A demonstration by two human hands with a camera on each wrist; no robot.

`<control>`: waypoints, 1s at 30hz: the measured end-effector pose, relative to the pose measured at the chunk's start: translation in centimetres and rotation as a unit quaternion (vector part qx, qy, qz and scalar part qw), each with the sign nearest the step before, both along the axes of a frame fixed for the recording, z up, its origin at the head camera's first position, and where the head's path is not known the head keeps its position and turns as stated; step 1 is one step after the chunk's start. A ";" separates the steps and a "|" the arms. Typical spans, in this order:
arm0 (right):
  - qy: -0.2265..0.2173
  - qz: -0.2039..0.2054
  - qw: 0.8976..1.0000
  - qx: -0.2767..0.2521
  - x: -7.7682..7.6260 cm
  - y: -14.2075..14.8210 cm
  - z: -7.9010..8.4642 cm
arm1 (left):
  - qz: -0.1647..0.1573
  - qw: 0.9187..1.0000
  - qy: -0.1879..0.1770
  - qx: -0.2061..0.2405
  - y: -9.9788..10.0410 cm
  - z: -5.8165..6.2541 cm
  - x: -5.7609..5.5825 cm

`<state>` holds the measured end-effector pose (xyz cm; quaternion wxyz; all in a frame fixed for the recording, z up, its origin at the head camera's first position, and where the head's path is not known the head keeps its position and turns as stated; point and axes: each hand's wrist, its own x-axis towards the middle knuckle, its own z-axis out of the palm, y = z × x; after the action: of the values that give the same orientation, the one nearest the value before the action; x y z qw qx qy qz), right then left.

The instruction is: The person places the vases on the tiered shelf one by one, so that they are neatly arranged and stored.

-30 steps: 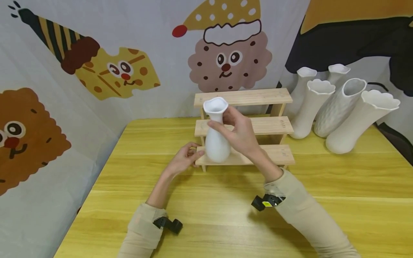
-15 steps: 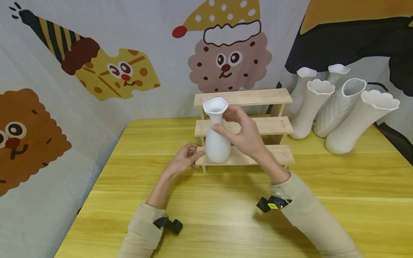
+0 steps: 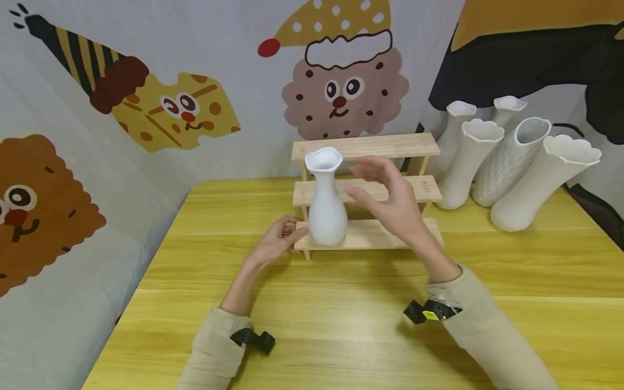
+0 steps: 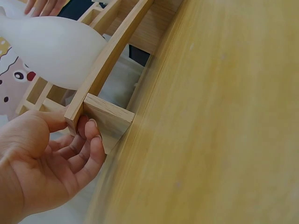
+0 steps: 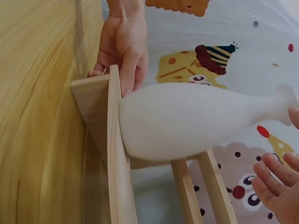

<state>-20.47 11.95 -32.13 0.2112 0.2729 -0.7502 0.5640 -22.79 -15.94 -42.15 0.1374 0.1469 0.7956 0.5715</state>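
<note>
A white vase [image 3: 327, 214] with a wavy rim stands upright on the lowest step of a three-tier wooden shelf [image 3: 380, 236], near its left end. My left hand [image 3: 275, 241] grips the left end of that step. In the left wrist view the thumb of the left hand [image 4: 44, 163] lies on top of the board and the fingers curl beneath it. Just right of the vase's neck, my right hand [image 3: 390, 203] is held in the air, fingers apart from the vase. The right wrist view shows the vase's base [image 5: 135, 123] flat on the step.
Several taller white vases, one with a textured body [image 3: 509, 162], stand to the right of the shelf on the wooden table [image 3: 312, 319]. Behind the table hangs a cloth [image 3: 234, 49] printed with cartoon figures. Each wrist carries a small black camera [image 3: 253, 339].
My right hand has let go of the vase's neck and moved away to the right. The vase stays on the step, and my left hand keeps its hold on the shelf.
</note>
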 end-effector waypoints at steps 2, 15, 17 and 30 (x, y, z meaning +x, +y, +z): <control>-0.002 -0.007 1.000 -0.002 0.1 0.5 0.0 | 0.000 1.000 0.001 0.001 0.0 0.0 0.0; 0.025 -0.024 0.998 -0.046 0.6 3.7 0.1 | 0.000 1.000 -0.001 0.000 0.0 0.2 0.0; 0.028 -0.027 0.998 -0.050 0.7 4.3 0.2 | 0.000 1.000 -0.002 -0.001 0.1 0.3 0.0; 0.054 -0.063 0.995 -0.061 1.3 7.8 0.0 | -0.001 1.000 -0.019 0.000 0.2 0.2 -0.2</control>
<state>-19.21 19.76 -32.16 0.3026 0.2416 -0.7178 0.5787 -22.99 -15.70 -41.98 0.1534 0.1371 0.7925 0.5741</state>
